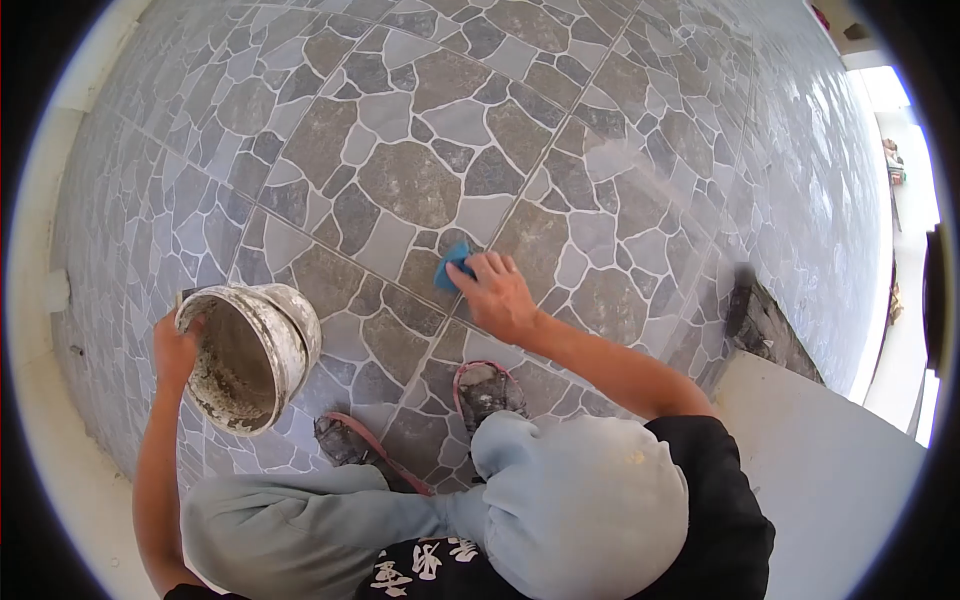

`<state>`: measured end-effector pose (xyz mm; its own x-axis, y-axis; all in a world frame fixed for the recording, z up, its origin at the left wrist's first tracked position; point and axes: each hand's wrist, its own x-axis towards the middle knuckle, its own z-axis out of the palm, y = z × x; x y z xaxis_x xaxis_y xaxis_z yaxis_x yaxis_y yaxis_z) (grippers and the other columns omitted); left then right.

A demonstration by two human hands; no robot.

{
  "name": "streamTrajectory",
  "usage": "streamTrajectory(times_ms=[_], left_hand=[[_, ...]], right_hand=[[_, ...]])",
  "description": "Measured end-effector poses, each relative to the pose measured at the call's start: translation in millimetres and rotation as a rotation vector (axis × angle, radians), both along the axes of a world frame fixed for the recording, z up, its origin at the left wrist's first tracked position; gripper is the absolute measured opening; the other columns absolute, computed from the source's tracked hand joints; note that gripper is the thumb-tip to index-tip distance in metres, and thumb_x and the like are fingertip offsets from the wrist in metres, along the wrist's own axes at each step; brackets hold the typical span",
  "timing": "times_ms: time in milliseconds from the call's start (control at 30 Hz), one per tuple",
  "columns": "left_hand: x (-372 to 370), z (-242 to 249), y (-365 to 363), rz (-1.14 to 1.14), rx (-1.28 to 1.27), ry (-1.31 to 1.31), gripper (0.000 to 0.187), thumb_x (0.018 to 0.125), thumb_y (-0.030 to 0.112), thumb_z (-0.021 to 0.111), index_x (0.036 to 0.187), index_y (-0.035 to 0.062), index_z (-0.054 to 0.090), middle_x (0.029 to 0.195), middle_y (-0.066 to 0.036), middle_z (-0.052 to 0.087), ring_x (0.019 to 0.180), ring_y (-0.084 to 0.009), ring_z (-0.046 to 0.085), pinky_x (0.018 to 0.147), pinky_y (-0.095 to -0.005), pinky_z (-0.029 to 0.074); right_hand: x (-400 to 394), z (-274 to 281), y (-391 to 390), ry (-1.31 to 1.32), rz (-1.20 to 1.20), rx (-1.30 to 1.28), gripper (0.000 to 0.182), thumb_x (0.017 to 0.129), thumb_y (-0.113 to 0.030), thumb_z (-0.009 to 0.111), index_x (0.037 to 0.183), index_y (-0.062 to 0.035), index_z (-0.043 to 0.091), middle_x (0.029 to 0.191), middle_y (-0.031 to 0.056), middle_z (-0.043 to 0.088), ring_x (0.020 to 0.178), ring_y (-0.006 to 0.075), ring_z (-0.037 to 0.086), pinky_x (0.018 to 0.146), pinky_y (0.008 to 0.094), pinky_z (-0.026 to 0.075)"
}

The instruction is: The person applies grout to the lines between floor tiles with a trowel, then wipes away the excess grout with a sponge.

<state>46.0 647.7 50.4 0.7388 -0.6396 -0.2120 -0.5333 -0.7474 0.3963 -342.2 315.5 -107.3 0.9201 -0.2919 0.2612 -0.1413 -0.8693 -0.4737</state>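
My left hand (177,350) grips the rim of a bucket (302,325), thumb inside and fingers outside. Its pale wall is crusted with dried mortar, and it tilts so that its mouth faces me; greyish residue coats the inside. My right hand (497,298) is closed on a small flat blue piece (454,266), pressed against the stone-patterned tiles (410,180) ahead of my feet. Whether it is a sponge, a cloth or a rubber spreader I cannot make out. Fingers cover part of it.
My dusty shoes (488,388) stand just below my right hand. To the right lie a pale slab or ledge (810,440) and a dark, dirty piece (768,320) at its edge. A whitish wall (40,400) borders the floor on the left.
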Motion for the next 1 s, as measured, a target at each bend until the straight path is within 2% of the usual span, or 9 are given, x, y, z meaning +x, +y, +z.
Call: streamTrajectory(times_ms=[100, 333, 400, 500, 533, 700, 767, 900, 1000], left_hand=[[4.0, 0.1, -3.3, 0.018, 0.034, -0.008, 0.02, 0.091, 0.007, 0.066, 0.107, -0.0033, 0.072, 0.093, -0.017, 0.076, 0.085, -0.0278, 0.073, 0.079, -0.0374, 0.053], [4.2, 0.8, 4.1, 0.004, 0.063, -0.039, 0.021, 0.091, 0.008, 0.065, 0.108, -0.003, 0.071, 0.093, -0.018, 0.075, 0.085, -0.0294, 0.072, 0.079, -0.0388, 0.052], [4.7, -0.7, -4.5, 0.008, 0.044, -0.034, 0.021, 0.091, 0.008, 0.066, 0.108, -0.003, 0.071, 0.092, -0.018, 0.075, 0.086, -0.0293, 0.072, 0.079, -0.039, 0.052], [-0.4, 0.0, -7.1, 0.033, 0.027, -0.006, 0.021, 0.091, 0.008, 0.066, 0.108, -0.0029, 0.071, 0.092, -0.018, 0.075, 0.085, -0.0285, 0.072, 0.079, -0.0388, 0.052], [1.8, 0.4, -6.2, 0.02, 0.005, 0.018, 0.021, 0.09, 0.008, 0.066, 0.107, -0.0031, 0.071, 0.092, -0.018, 0.075, 0.085, -0.0292, 0.072, 0.079, -0.0389, 0.052], [6.2, -0.1, -5.6, -0.046, 0.014, -0.05, 0.021, 0.09, 0.007, 0.066, 0.107, -0.0041, 0.071, 0.094, -0.019, 0.075, 0.086, -0.0303, 0.072, 0.08, -0.0385, 0.051], [5.3, 1.3, -0.3, -0.011, 0.063, -0.048, 0.022, 0.091, 0.007, 0.066, 0.109, -0.0043, 0.071, 0.094, -0.02, 0.075, 0.086, -0.0307, 0.072, 0.081, -0.0382, 0.051], [9.4, -4.7, 4.2, -0.037, -0.019, 0.031, 0.023, 0.092, 0.007, 0.065, 0.111, -0.0041, 0.07, 0.098, -0.017, 0.075, 0.089, -0.0273, 0.07, 0.084, -0.0383, 0.051], [15.3, -5.4, 10.3, -0.013, 0.031, 0.083, 0.022, 0.092, 0.004, 0.063, 0.111, -0.005, 0.07, 0.099, -0.015, 0.075, 0.09, -0.025, 0.069, 0.085, -0.038, 0.051]], right_hand=[[-27.1, 1.3, 21.9, 0.009, 0.169, 0.119, 0.038, 0.081, -0.003, 0.064, 0.118, -0.0098, 0.072, 0.111, 0.0149, 0.061, 0.103, 0.032, 0.059, 0.09, 0.0452, 0.047], [13.7, 0.3, -131.6, 0.03, -0.606, -0.238, 0.036, 0.084, -0.002, 0.063, 0.118, -0.0109, 0.071, 0.112, 0.0142, 0.061, 0.104, 0.0338, 0.058, 0.085, 0.0465, 0.046], [1.7, 0.5, -65.9, 0.021, -0.398, -0.116, 0.036, 0.083, -0.004, 0.064, 0.117, -0.0115, 0.07, 0.11, 0.0127, 0.059, 0.104, 0.0327, 0.057, 0.086, 0.0457, 0.046], [-42.8, 9.3, 4.0, 0.054, 0.279, 0.008, 0.038, 0.078, -0.004, 0.066, 0.115, -0.0125, 0.07, 0.108, 0.0102, 0.06, 0.103, 0.0295, 0.059, 0.091, 0.0436, 0.045], [-44.0, 6.0, -7.6, 0.058, 0.253, 0.012, 0.038, 0.078, -0.004, 0.066, 0.115, -0.0125, 0.07, 0.108, 0.0102, 0.06, 0.103, 0.0295, 0.059, 0.091, 0.0436, 0.045], [-19.9, -7.0, -222.6, -0.022, -0.69, -0.342, 0.03, 0.082, -0.009, 0.067, 0.112, -0.0104, 0.071, 0.107, 0.012, 0.065, 0.102, 0.031, 0.061, 0.088, 0.0459, 0.045], [0.8, -13.7, -265.1, 0.142, -1.126, -0.221, 0.032, 0.083, -0.011, 0.067, 0.115, -0.0119, 0.07, 0.109, 0.0148, 0.063, 0.106, 0.0316, 0.06, 0.089, 0.0469, 0.045], [30.2, -24.7, -210.9, -0.077, -0.498, -0.382, 0.035, 0.079, -0.008, 0.068, 0.113, -0.0154, 0.071, 0.111, 0.0134, 0.064, 0.11, 0.0306, 0.059, 0.092, 0.0466, 0.045], [-33.7, -17.6, -223.2, -0.057, -0.61, -0.287, 0.036, 0.077, -0.006, 0.068, 0.111, -0.0152, 0.071, 0.109, 0.0082, 0.065, 0.11, 0.0293, 0.059, 0.091, 0.0449, 0.045]])
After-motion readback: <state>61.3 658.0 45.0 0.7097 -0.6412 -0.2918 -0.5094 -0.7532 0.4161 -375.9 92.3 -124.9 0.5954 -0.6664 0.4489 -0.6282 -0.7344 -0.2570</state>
